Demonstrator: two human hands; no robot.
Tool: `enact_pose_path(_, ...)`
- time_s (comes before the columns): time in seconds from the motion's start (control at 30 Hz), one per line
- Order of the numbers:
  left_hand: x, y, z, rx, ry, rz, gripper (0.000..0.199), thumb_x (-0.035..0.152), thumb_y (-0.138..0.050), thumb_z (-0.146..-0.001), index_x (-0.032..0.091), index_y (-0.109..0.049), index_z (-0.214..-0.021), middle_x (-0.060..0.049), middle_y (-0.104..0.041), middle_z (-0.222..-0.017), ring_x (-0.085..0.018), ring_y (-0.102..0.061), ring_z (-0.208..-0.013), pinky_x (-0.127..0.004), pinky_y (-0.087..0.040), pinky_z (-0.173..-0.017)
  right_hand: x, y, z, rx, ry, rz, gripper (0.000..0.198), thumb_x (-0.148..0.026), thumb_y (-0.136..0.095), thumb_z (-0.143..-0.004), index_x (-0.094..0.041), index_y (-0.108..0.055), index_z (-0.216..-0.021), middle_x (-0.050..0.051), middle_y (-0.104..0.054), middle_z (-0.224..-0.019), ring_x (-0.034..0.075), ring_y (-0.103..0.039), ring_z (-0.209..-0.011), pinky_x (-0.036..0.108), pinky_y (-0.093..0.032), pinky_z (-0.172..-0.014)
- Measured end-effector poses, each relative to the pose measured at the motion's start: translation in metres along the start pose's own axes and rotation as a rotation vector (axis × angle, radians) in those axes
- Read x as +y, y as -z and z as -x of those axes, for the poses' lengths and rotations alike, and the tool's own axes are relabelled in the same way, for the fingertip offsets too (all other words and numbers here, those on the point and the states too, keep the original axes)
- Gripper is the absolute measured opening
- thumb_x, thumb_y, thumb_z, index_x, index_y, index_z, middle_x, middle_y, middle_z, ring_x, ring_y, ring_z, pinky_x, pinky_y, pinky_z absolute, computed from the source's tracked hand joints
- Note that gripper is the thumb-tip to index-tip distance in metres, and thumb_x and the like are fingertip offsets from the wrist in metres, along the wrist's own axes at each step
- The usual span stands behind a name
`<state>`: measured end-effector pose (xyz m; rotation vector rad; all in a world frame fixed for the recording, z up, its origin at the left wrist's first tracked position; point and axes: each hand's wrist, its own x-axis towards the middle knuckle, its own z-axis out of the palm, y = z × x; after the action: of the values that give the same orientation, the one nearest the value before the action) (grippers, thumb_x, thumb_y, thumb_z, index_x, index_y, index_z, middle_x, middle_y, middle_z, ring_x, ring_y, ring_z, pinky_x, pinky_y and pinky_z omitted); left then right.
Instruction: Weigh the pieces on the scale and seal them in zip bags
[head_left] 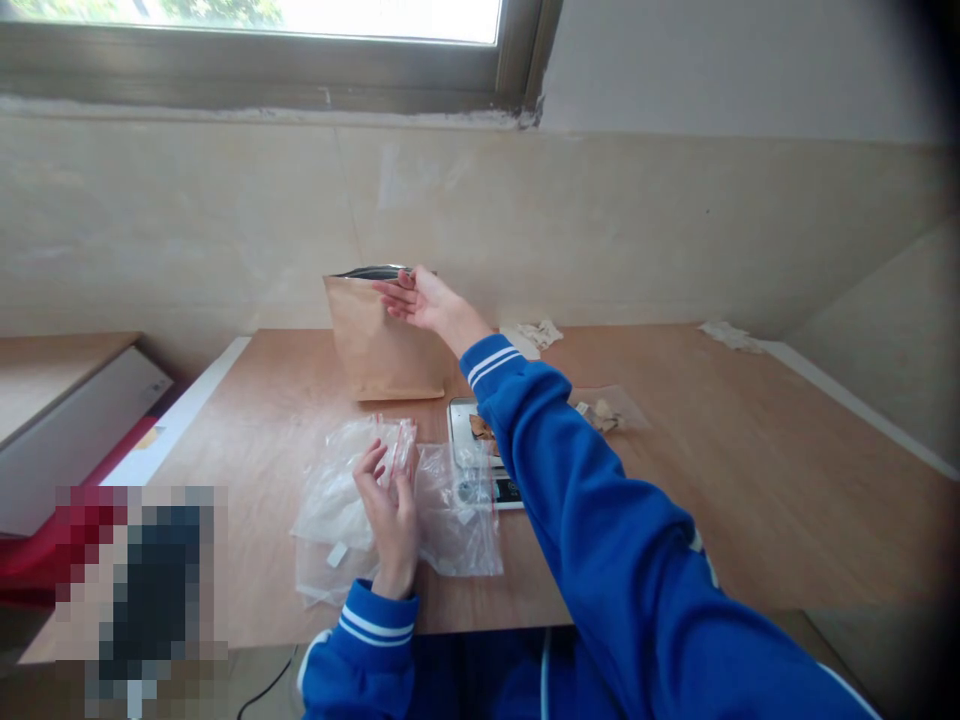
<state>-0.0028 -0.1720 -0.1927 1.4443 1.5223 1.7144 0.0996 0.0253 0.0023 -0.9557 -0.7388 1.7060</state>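
Note:
A brown kraft paper bag [382, 345] stands upright toward the back of the table, its dark mouth partly open. My right hand [420, 298] is at the bag's upper right edge, fingers stretched out in front of it; I cannot tell whether it touches the bag. Below, my left hand [390, 505] rests among clear zip bags [330, 500], its fingers loosely bent and apart. Another clear zip bag [457, 545] lies to its right, partly over a kitchen scale [459, 415]. Brown dried pieces [482, 430] lie on the scale, which my right sleeve partly hides.
Right of the scale, a clear bag with pale pieces [600, 414] lies on the wooden table [712, 480]. Crumpled pale scraps [540, 334] sit along the back edge. The wall stands close behind. At lower left is a blurred-out dark object [154, 590].

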Motion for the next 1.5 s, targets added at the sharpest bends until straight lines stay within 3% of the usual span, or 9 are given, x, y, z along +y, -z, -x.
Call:
enact_pose_path(0.2,-0.002,0.002,-0.002,-0.064,-0.036,-0.026,0.027,0.022,-0.048,-0.091,0.020,-0.050,-0.117,-0.012,-0.050,-0.129,-0.023,-0.048,-0.124,-0.044,-0.042,-0.101,0.005,0.008,0.010,-0.039,-0.026,0.110,0.039,-0.042,-0.031,-0.100,-0.021,-0.051,-0.073,0.002,-0.069,-0.063,0.014,-0.057,-0.052,0.023,-0.043,-0.051)
enact_pose_path(0.37,0.023,0.016,0.000,-0.421,-0.223,-0.137,0.027,0.023,-0.046,-0.092,0.022,-0.052,-0.119,-0.010,-0.054,-0.124,-0.023,-0.049,-0.122,-0.045,-0.038,-0.105,0.010,0.039,0.044,-0.138,0.030,0.165,0.045,-0.049,-0.030,-0.098,-0.019,-0.058,-0.078,0.004,-0.071,-0.070,0.012,-0.054,-0.050,0.023,-0.041,-0.051)
enact_pose_path(0.5,0.046,0.020,0.009,-0.660,-0.321,-0.317,0.055,0.042,-0.061,-0.085,0.025,-0.043,-0.134,-0.012,-0.049,-0.134,-0.028,-0.046,-0.126,-0.048,-0.036,-0.104,0.028,0.074,0.087,-0.097,0.182,0.167,0.035,-0.046,-0.044,-0.093,-0.019,-0.060,-0.078,0.002,-0.070,-0.071,0.010,-0.055,-0.053,0.022,-0.040,-0.053)
enact_pose_path(0.63,0.043,0.012,0.017,-0.747,-0.442,-0.443,0.080,0.057,-0.068,-0.072,0.026,-0.039,-0.140,-0.013,-0.050,-0.134,-0.032,-0.048,-0.122,-0.050,-0.037,-0.099,0.055,0.107,0.136,-0.013,0.271,0.219,0.032,-0.051,-0.056,-0.083,-0.020,-0.060,-0.077,0.001,-0.068,-0.071,0.011,-0.055,-0.055,0.024,-0.040,-0.053)
enact_pose_path(0.73,0.029,0.005,0.020,-0.742,-0.504,-0.553,0.061,0.047,-0.068,-0.078,0.026,-0.048,-0.132,-0.010,-0.058,-0.124,-0.030,-0.052,-0.113,-0.048,-0.038,-0.094,0.075,0.127,0.169,0.073,0.274,0.292,0.034,-0.053,-0.057,-0.081,-0.020,-0.061,-0.075,0.002,-0.067,-0.074,0.012,-0.054,-0.057,0.025,-0.039,-0.053)
enact_pose_path(0.9,0.011,-0.001,0.020,-0.696,-0.590,-0.640,0.016,0.034,-0.060,-0.086,0.025,-0.064,-0.099,-0.005,-0.064,-0.096,-0.023,-0.057,-0.092,-0.040,-0.042,-0.084,0.099,0.154,0.198,0.239,0.260,0.317,0.033,-0.053,-0.057,-0.082,-0.021,-0.061,-0.075,0.003,-0.067,-0.073,0.013,-0.054,-0.056,0.026,-0.038,-0.051)
enact_pose_path(1.13,0.023,0.010,0.011,-0.608,-0.489,-0.397,0.012,0.031,-0.056,-0.089,0.022,-0.064,-0.085,-0.002,-0.064,-0.079,-0.018,-0.058,-0.077,-0.033,-0.044,-0.073,0.116,0.177,0.214,0.405,0.290,0.423,0.036,-0.057,-0.058,-0.081,-0.022,-0.062,-0.078,0.004,-0.068,-0.074,0.014,-0.054,-0.056,0.026,-0.038,-0.050)
enact_pose_path(1.33,0.050,0.017,-0.005,-0.270,-0.226,-0.025,0.016,0.034,-0.061,-0.087,0.020,-0.064,-0.094,-0.002,-0.062,-0.081,-0.015,-0.056,-0.073,-0.028,-0.047,-0.070,0.132,0.149,0.213,0.302,0.320,0.542,0.037,-0.057,-0.056,-0.083,-0.023,-0.056,-0.096,0.004,-0.066,-0.089,0.014,-0.056,-0.063,0.026,-0.042,-0.052)
enact_pose_path(1.5,0.060,0.008,-0.014,-0.303,-0.230,0.053,0.034,0.035,-0.054,-0.091,0.024,-0.061,-0.122,-0.003,-0.062,-0.088,-0.016,-0.057,-0.080,-0.031,-0.048,-0.078,0.140,0.118,0.188,0.196,0.273,0.455,0.044,-0.050,-0.069,-0.074,-0.026,-0.048,-0.104,-0.001,-0.064,-0.083,0.013,-0.057,-0.060,0.025,-0.043,-0.051)
